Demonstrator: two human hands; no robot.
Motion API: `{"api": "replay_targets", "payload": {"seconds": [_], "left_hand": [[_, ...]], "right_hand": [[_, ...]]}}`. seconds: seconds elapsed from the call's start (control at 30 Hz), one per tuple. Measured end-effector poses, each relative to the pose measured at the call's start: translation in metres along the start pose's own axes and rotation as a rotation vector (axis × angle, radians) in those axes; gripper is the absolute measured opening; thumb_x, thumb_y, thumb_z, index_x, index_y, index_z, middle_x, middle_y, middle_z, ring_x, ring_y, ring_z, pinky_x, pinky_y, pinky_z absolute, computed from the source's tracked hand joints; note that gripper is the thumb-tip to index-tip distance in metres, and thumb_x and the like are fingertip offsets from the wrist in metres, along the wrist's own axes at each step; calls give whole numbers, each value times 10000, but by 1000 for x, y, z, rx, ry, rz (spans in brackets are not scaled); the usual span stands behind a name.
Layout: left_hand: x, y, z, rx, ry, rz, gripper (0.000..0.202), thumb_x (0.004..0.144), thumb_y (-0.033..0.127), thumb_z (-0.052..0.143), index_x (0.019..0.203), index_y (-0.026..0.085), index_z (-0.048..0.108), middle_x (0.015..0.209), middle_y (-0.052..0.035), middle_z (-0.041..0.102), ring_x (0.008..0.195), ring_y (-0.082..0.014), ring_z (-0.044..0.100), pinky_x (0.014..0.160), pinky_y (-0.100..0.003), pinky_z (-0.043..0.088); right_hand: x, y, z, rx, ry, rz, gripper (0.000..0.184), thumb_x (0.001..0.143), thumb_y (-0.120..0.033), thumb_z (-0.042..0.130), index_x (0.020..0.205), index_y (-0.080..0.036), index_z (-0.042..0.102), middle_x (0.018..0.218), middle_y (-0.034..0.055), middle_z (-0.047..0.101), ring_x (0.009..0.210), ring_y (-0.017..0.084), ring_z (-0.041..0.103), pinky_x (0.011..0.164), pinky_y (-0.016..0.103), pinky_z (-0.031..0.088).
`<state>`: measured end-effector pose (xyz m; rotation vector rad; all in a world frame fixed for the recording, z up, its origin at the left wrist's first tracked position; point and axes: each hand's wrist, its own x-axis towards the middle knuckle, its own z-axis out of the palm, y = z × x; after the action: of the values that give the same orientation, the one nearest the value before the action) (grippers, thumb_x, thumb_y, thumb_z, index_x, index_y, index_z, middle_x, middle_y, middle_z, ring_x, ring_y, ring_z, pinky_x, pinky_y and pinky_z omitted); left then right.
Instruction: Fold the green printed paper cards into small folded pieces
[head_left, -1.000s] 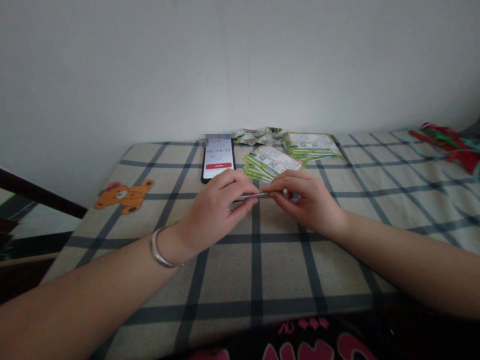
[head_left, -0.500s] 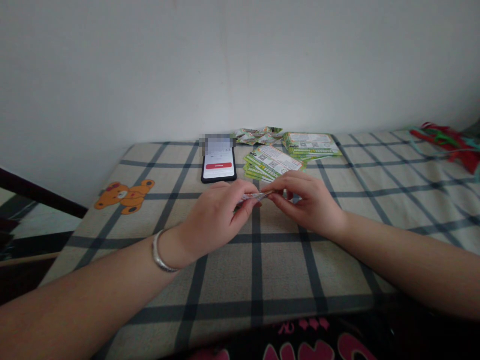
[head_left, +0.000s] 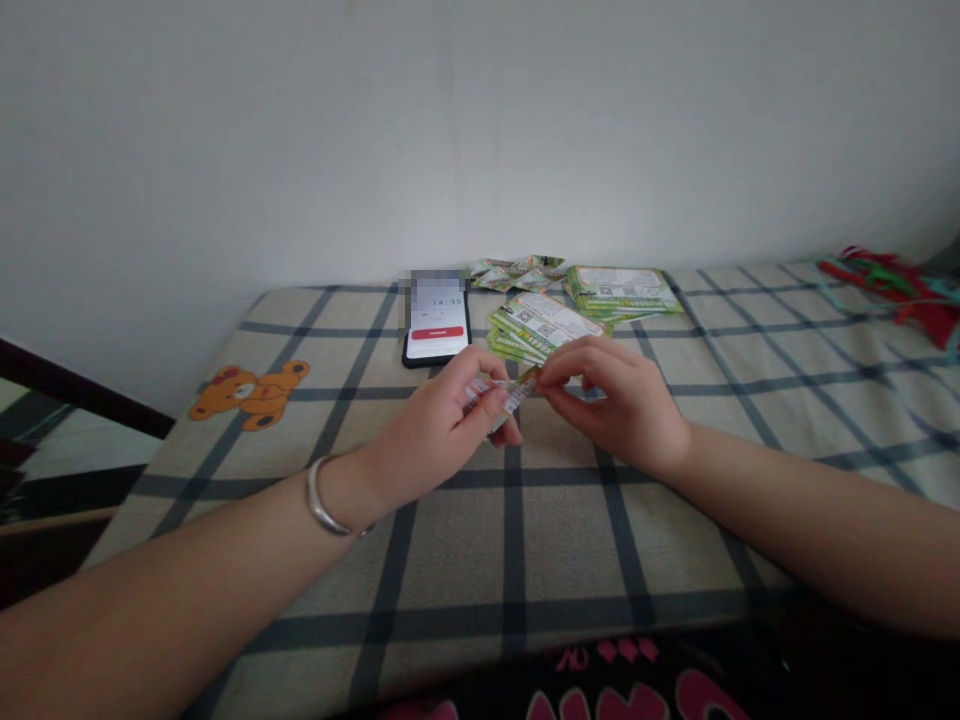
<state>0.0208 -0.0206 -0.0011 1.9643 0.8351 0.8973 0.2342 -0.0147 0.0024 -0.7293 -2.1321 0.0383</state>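
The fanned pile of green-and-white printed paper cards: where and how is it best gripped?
Probably its near-left edge, pinched from that side: the pile lies flat, its layers spread out there, and the right hand hides part of its near right.

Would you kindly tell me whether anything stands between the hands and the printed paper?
Nothing visible does: the left hand and right hand both pinch the printed paper; the fanned cards lie beyond.

white-green paper (head_left: 517, 397), beige checked tablecloth (head_left: 465, 560), orange bear (head_left: 259, 394)
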Motion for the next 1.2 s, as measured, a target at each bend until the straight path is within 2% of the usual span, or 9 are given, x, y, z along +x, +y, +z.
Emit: {"api": "replay_targets", "payload": {"seconds": [0.13,0.3,0.4,0.57,0.67,0.77,0.93,1.2], "left_hand": [[2,-2,1,-127,-21,-11,19,965,222,423,966,216,405,659,48,667,585,-92,653,555,-193,509],[-1,-4,1,-33,3,20,43,968,232,431,1004,212,419,698,40,675,620,-97,672,594,-210,541],[-2,-3,0,132,36,84,44,967,211,438,1010,207,440,711,39,678,635,-99,681,608,-215,537],[-2,0,-4,674,148,417,61,928,145,476,961,186,508,746,17,690,671,-145,655,652,-292,488],[-2,0,-5,851,165,538,65,918,145,487,945,171,540,709,6,678,609,-160,619,609,-307,457],[-2,1,-5,953,154,584,88,919,151,482,909,167,568,638,7,641,572,-176,600,562,-312,430],[-1,3,-6,1022,158,654,108,915,127,497,856,154,583,623,7,635,550,-168,593,542,-313,410],[-3,5,-8,1101,91,711,52,915,126,533,902,158,572,705,27,682,596,-145,612,563,-308,397]], "right_hand": [[1,1,-4,-69,-4,-73,106,869,-174,631,970,-197,653,949,57,677,894,170,636,773,317,531],[1,3,-3,-121,15,-99,111,870,-201,641,977,-215,669,946,43,669,872,162,629,754,308,527],[1,3,-3,-146,17,-107,105,864,-209,654,966,-216,675,922,37,664,849,159,623,743,304,520],[1,1,-3,-142,17,-115,63,855,-208,665,915,-204,681,875,35,659,816,161,611,705,302,508],[1,1,-3,-141,15,-130,21,850,-203,669,866,-196,682,838,31,658,782,157,604,674,296,494],[1,1,-3,-140,3,-138,18,848,-201,667,845,-193,683,827,28,662,761,153,599,654,289,480],[1,1,-3,-155,-18,-143,39,850,-185,649,844,-195,686,821,24,667,746,146,598,640,279,458],[3,-2,-4,-277,-78,-213,77,857,-215,617,803,-191,667,793,15,664,697,143,561,613,291,413]]}}
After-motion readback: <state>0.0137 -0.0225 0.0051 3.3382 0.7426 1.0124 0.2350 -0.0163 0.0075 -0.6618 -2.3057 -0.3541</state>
